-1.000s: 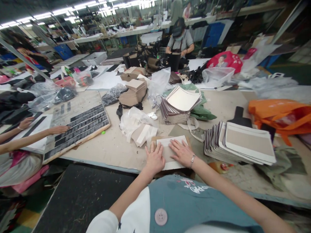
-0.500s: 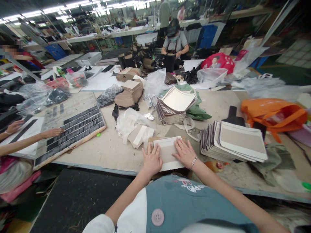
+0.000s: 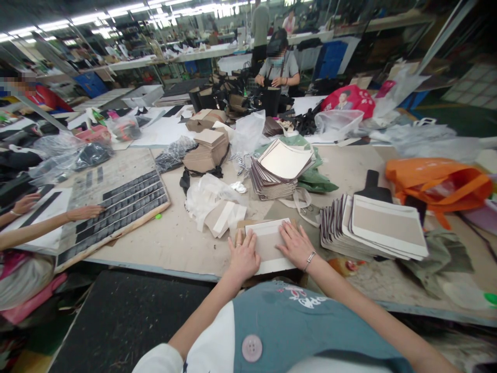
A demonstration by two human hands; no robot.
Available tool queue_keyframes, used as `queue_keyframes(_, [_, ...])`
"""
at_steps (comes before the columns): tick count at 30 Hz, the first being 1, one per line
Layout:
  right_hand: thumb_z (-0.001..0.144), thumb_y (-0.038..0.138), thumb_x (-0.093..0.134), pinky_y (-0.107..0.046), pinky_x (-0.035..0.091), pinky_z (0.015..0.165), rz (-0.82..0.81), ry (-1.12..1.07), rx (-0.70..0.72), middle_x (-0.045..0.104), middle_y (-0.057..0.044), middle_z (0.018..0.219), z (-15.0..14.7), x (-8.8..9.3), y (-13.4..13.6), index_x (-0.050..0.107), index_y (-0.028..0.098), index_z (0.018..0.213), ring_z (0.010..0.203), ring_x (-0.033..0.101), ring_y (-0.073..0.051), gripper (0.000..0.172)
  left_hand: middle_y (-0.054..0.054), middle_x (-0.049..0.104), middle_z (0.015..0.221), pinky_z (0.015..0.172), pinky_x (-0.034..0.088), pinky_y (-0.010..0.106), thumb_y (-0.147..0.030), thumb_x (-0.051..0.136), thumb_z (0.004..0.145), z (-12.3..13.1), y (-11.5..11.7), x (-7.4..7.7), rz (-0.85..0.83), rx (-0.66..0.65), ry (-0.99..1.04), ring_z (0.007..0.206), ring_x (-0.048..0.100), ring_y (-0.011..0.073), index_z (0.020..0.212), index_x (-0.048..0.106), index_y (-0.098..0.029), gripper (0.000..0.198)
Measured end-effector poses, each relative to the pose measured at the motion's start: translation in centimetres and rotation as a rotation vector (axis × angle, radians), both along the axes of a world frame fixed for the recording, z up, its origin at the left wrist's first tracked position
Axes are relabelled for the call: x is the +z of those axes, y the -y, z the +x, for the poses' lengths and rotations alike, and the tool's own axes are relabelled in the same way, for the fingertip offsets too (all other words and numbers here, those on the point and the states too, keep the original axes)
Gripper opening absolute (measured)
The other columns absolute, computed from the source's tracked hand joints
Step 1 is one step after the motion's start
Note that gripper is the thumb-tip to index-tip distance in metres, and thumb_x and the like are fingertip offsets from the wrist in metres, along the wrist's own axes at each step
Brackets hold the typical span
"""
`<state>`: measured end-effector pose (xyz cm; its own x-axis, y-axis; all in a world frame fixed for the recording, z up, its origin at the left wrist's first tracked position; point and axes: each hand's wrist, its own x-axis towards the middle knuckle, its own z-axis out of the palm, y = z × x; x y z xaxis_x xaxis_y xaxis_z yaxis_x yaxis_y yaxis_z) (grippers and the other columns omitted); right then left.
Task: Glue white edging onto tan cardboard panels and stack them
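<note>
Left hand: open, fingers spread flat on the panel's left side
Right hand: spread likewise on its right, grasping nothing
Panel: beige centre, white borders, lying flat by the table's near edge

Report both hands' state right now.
Left hand: open, on the left side of the white-bordered beige panel.
Right hand: open, on the panel's right side.

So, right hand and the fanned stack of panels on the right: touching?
Apart. The head view shows a gap between the right hand and the left edge of the stack of panels.
</note>
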<state>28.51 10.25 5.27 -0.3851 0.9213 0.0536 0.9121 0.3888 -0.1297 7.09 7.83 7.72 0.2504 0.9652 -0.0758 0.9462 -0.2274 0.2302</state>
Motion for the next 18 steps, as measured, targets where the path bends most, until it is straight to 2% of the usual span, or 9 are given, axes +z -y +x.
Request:
queue_keyframes(5, [0.088,0.038,0.042,-0.044,0.033,0.104,0.104,-0.261,-0.033,0.028,-0.019,0.142,1.1,-0.3,0.2,0.035,0.008,0.136,0.132,0.026,-0.027,0.056,0.004,0.030,0.147,0.107,0.011,0.063,-0.020,0.049,0.070,-0.7,-0.3,-0.7,-0.077,0.044,0.175,0.138,0.011,0.0328,0.133,0.042,-0.023,0.063])
queue_keyframes(8, [0.086,0.036,0.045,-0.042,0.038,0.100,0.149,-0.379,-0.132,0.040,-0.019,0.132,2.0,-0.1,0.7,0.039,0.009,0.133,0.122,0.039,-0.028,0.055,0.007,0.035,0.144,0.108,0.018,0.057,-0.016,0.049,0.069,-1.2,-0.5,-1.5,-0.024,0.079,0.360,0.136,0.019,0.0306,0.128,0.048,-0.019,0.059])
queue_keyframes(11, [0.083,0.038,0.048,-0.040,0.046,0.089,0.027,-0.417,-0.270,0.052,-0.017,0.115,2.6,0.5,1.2,0.040,0.010,0.133,0.099,0.055,-0.025,0.058,0.011,0.043,0.138,0.108,0.027,0.045,-0.013,0.049,0.071,-1.6,-0.5,-2.2,0.123,0.136,0.548,0.130,0.034,0.0247,0.121,0.054,-0.015,0.051])
queue_keyframes(13, [0.080,0.037,0.051,-0.038,0.048,0.080,-0.091,-0.458,-0.349,0.056,-0.014,0.108,2.7,0.9,1.4,0.038,0.011,0.135,0.081,0.059,-0.021,0.062,0.012,0.050,0.130,0.106,0.032,0.042,-0.013,0.050,0.071,-1.8,-0.5,-2.4,0.154,0.191,0.640,0.123,0.042,0.0236,0.118,0.056,-0.015,0.047])
queue_keyframes(16, [0.073,0.038,0.058,-0.036,0.048,0.072,-0.245,-0.599,-0.472,0.062,-0.008,0.092,2.5,1.1,1.4,0.040,0.012,0.134,0.067,0.058,-0.019,0.069,0.012,0.055,0.124,0.105,0.033,0.043,-0.014,0.054,0.071,-1.7,-0.6,-2.4,0.112,0.265,0.793,0.119,0.046,0.0249,0.117,0.055,-0.016,0.047])
queue_keyframes(18, [0.067,0.041,0.063,-0.035,0.047,0.070,-0.373,-0.794,-0.522,0.064,-0.005,0.079,2.4,0.9,1.3,0.053,0.013,0.122,0.066,0.058,-0.019,0.062,0.012,0.054,0.124,0.103,0.035,0.043,-0.015,0.058,0.069,-1.7,-0.8,-2.4,0.047,0.327,0.972,0.118,0.047,0.0255,0.117,0.055,-0.016,0.047])
